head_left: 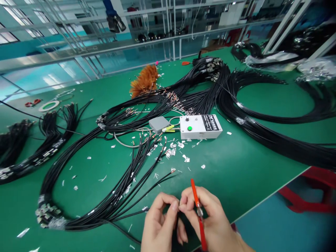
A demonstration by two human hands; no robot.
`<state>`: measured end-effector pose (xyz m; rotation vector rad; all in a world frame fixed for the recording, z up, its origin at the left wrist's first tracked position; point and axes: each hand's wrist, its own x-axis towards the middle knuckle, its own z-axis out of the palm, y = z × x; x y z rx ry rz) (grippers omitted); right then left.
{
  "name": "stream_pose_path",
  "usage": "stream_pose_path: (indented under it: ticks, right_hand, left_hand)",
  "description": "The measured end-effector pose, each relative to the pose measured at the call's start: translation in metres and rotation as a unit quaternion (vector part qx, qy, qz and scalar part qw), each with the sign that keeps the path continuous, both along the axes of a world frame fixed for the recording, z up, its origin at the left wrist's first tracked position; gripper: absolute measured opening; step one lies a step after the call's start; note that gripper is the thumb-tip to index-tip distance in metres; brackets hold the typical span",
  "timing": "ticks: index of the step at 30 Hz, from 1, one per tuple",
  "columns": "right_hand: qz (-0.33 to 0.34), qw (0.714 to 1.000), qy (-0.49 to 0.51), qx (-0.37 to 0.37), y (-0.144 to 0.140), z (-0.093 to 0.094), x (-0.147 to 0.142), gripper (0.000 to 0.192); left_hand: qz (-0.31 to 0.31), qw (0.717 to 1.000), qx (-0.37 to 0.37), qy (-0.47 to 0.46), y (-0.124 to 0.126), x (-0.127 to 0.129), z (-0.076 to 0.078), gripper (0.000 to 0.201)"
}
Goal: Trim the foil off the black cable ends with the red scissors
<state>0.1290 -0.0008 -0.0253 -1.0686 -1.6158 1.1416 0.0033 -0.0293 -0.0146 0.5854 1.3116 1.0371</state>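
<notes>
My left hand [160, 222] is closed in a pinch at the bottom centre, with a thin black cable [176, 221] partly showing below its fingertips. My right hand [214, 218] is closed too, its thumb and forefinger meeting the left fingertips at the cable's end, which the fingers hide. Red-handled snips [201, 213] with a metal middle are tucked in that right hand. Left of the hands, a looped bundle of black cables [86, 224] fans out its stripped copper ends. Scraps of foil [170, 152] lie beyond the fingertips.
A white control box [190, 131] with a green button stands mid-table, beside a grey block [159, 123]. Large black cable bundles [278, 145] cover the right; more bundles [49, 150] lie left. Orange bristly material [145, 81] sits behind. A red stool [309, 196] is beyond the table edge.
</notes>
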Motion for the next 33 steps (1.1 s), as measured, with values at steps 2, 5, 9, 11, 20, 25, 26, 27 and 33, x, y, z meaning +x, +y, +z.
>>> stream_pose_path:
  ticks: [2, 5, 9, 11, 20, 25, 26, 27, 33]
  right_hand:
    - [0.004, 0.998, -0.014, 0.053, 0.001, 0.001, 0.001, 0.013]
    - [-0.001, 0.997, -0.019, 0.075, 0.003, 0.0, 0.001, 0.014]
    - [-0.012, 0.999, -0.01, 0.049, 0.002, -0.007, -0.001, 0.015]
    - [-0.019, 0.998, -0.001, 0.063, -0.001, -0.012, -0.004, 0.015]
    - [0.025, 0.989, -0.139, -0.036, 0.008, -0.011, 0.017, 0.02]
    - [0.022, 0.948, -0.303, 0.092, 0.016, -0.009, 0.026, 0.032]
    - [0.019, 0.945, -0.308, 0.112, 0.016, -0.01, 0.025, 0.034]
    - [0.019, 0.943, -0.306, 0.125, 0.016, -0.01, 0.023, 0.035]
    - [0.006, 0.943, -0.284, 0.175, 0.017, -0.007, 0.014, 0.039]
  left_hand:
    - [0.014, 0.997, 0.035, 0.061, -0.002, 0.001, -0.001, 0.033]
    - [0.055, 0.983, 0.092, 0.146, -0.004, 0.004, -0.001, 0.034]
    - [0.099, 0.988, 0.083, 0.08, 0.001, 0.006, 0.0, 0.036]
    - [0.102, 0.993, 0.051, 0.004, 0.005, 0.004, 0.001, 0.04]
    - [0.06, 0.991, -0.004, -0.119, 0.012, -0.016, 0.013, 0.032]
    - [0.035, 0.989, -0.015, -0.14, 0.011, -0.018, 0.02, 0.029]
    - [0.031, 0.989, -0.018, -0.142, 0.011, -0.018, 0.021, 0.029]
    - [0.028, 0.989, -0.022, -0.145, 0.011, -0.017, 0.022, 0.029]
    - [0.012, 0.989, -0.047, -0.143, 0.009, -0.018, 0.024, 0.031]
